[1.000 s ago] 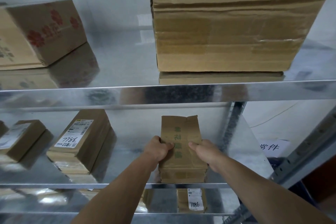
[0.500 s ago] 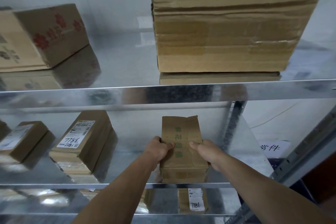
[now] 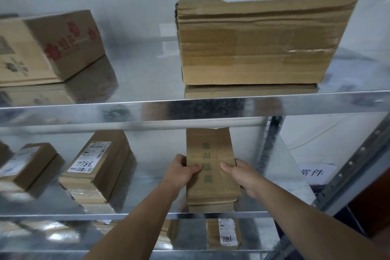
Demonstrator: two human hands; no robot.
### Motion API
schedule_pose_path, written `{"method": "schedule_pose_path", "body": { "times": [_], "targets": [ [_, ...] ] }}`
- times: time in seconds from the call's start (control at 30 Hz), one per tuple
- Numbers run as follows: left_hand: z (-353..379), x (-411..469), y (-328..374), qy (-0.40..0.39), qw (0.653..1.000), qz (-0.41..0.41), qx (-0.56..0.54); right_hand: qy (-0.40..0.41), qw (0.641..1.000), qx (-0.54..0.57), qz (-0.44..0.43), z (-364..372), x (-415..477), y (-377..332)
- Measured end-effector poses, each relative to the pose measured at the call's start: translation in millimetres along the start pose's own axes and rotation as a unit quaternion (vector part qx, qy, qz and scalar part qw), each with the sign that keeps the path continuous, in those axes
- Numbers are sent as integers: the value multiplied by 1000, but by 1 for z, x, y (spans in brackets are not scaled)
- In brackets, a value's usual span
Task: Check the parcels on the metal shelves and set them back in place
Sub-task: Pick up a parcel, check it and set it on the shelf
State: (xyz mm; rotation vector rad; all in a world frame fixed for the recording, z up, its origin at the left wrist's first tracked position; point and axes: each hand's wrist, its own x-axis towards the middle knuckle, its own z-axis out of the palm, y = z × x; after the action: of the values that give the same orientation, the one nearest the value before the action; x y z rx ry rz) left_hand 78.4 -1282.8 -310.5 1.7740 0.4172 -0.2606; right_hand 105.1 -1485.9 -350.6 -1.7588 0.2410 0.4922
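Note:
A narrow brown cardboard parcel with green print point(image 3: 211, 154) lies on the middle metal shelf point(image 3: 147, 175), its near end at the shelf's front edge. My left hand point(image 3: 181, 172) grips its left side, thumb on top. On the opposite side my right hand point(image 3: 242, 175) grips it the same way. To the left on the same shelf lies a labelled parcel marked 7786 point(image 3: 99, 164), and further left a smaller parcel point(image 3: 27, 164). On the upper shelf sit a large taped box point(image 3: 257, 44) and a box with red flower print point(image 3: 63, 42).
A parcel with a label marked 7786 point(image 3: 224, 234) lies on the lowest shelf point(image 3: 249, 236) under my hands. The upper shelf's front beam point(image 3: 126, 110) hangs just above the held parcel's far end. A perforated upright post point(image 3: 356, 167) stands at the right, near a white paper sign point(image 3: 312, 172).
Both hands keep the same hold on the narrow parcel, which stays on the shelf. Only the view has tilted slightly; the upper boxes sit a little lower in frame.

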Motion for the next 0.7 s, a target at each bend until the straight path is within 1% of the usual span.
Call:
{"method": "schedule_pose_path", "body": {
  "times": [0.2, 0.3, 0.4, 0.57, 0.7],
  "targets": [
    [-7, -1, -1, 27, 999, -22, -31, -15, 1000, 3, -2, -3, 0, 3],
    [-10, -1, 0, 27, 998, -36, -54, -22, 1000, 20, -3, -5, -2, 2],
    [-11, -2, 2, 23, 997, -32, -63, -25, 999, 28, -10, -6, -4, 2],
    [-12, -4, 5, 25, 997, 4, -73, -35, 998, 54, -20, -9, -10, -1],
    [-12, -4, 5, 31, 996, -5, -81, -42, 997, 46, -36, -10, -12, -2]
  ]
}}
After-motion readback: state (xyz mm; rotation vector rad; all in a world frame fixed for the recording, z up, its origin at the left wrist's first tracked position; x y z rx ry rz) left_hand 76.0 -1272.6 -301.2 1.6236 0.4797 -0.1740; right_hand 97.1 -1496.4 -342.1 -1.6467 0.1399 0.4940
